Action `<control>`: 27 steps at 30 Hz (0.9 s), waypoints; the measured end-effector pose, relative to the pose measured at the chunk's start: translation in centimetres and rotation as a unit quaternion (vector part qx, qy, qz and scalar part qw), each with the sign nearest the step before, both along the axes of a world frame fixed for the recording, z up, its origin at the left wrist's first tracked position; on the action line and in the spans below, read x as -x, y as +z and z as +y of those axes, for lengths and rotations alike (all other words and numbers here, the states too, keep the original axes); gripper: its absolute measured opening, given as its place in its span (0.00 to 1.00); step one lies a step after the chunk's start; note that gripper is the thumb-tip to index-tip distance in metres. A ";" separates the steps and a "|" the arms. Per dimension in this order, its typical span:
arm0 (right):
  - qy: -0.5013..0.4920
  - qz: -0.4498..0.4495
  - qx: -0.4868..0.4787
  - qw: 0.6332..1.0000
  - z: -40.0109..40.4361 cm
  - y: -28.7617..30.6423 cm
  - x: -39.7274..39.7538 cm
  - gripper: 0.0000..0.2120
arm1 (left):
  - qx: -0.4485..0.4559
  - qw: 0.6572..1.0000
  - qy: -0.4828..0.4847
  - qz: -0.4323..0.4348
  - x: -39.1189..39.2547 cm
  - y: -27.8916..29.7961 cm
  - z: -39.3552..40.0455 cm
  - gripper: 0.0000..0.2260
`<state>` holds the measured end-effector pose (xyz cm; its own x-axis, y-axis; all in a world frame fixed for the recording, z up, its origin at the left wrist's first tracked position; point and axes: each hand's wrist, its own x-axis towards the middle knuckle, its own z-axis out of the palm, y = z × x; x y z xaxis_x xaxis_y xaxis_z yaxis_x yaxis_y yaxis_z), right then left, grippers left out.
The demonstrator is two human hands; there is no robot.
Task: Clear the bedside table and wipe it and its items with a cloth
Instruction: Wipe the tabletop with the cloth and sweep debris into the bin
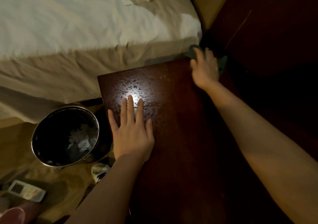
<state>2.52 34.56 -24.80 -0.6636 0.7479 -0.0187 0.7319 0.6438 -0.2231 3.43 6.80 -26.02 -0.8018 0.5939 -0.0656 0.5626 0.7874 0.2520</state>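
Note:
The dark red-brown bedside table [180, 137] fills the middle of the view, and its top is bare of items. Wet streaks and droplets shine on its left half around a bright light reflection. My left hand [132, 130] lies flat on the top near the left edge, fingers straight and spread. At the table's far corner my right hand [204, 68] presses a dark grey-green cloth [222, 63] onto the surface. The hand is blurred, and the cloth shows on both sides of it.
A bed with white sheets [86, 34] runs along the left and far side. A round black bin [65, 136] with crumpled paper stands on the floor left of the table. A small white device [25, 191] lies on the carpet at lower left. Dark wood panelling [275, 34] rises at right.

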 end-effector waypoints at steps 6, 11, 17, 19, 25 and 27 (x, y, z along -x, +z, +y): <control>-0.046 -0.019 0.013 0.999 -2.0 -0.1 1.7 0.24 | 0.016 1.000 -0.010 0.000 0.0 0.0 0.2 0.31; 0.087 0.013 -0.002 0.996 -10.2 -0.8 4.7 0.24 | -0.147 0.989 0.019 -0.017 -0.2 -0.1 -0.1 0.29; 0.187 0.030 0.004 0.982 -18.2 -0.9 7.3 0.23 | -0.564 0.802 0.135 -0.143 -0.1 0.0 -2.5 0.27; 0.202 0.032 0.016 0.979 -20.1 -1.0 7.3 0.23 | -0.607 0.733 0.248 -0.185 -0.5 -0.8 -4.6 0.27; 0.283 0.035 0.032 0.958 -23.3 -0.2 5.6 0.20 | -0.646 0.641 0.382 -0.161 -0.2 -0.5 -9.0 0.26; 0.343 0.024 0.010 0.939 -24.9 -0.4 3.8 0.16 | -0.643 0.635 0.386 -0.187 -0.9 0.4 -9.3 0.28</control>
